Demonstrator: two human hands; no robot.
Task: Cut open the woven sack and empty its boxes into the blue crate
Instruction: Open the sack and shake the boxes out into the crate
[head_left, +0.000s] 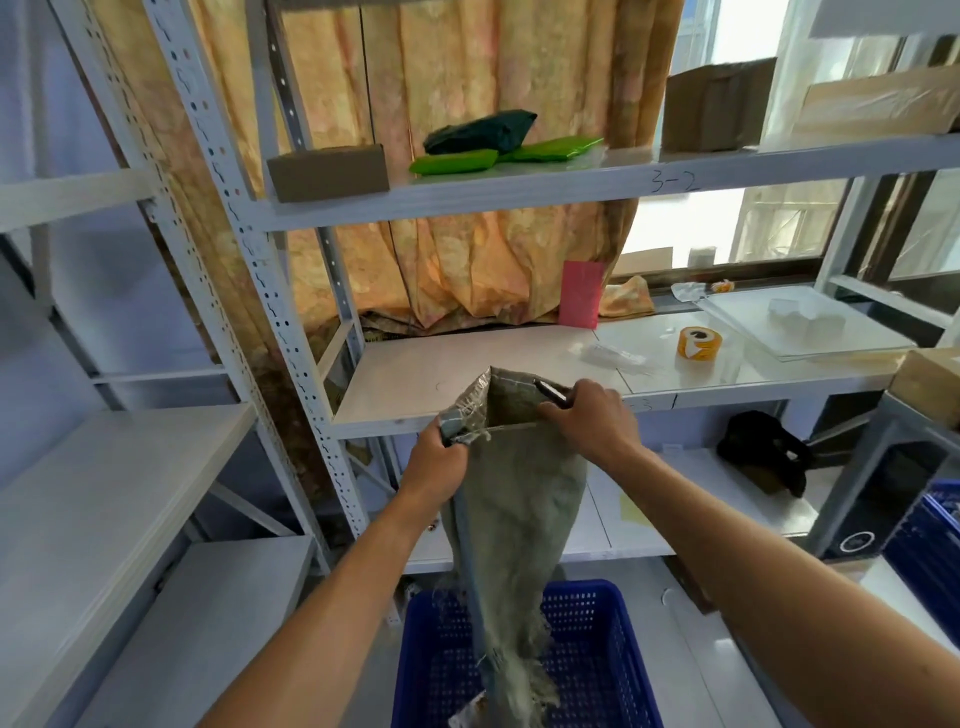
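Observation:
A grey-green woven sack (514, 499) hangs upside down over the blue crate (587, 654) on the floor, its frayed cut end dangling inside the crate. My left hand (439, 457) grips the sack's upper left corner. My right hand (589, 415) grips the upper right edge and also holds a dark cutter (550, 391) whose tip pokes out to the left. A pale item (470, 714) shows in the crate beside the sack's lower end; the boxes themselves are hidden.
White metal shelving (467, 395) stands close behind the sack, with a yellow tape roll (698, 343), a pink card and clear sheets on it. Cardboard boxes and green bags sit on the upper shelf. A second blue crate (930, 551) is at right.

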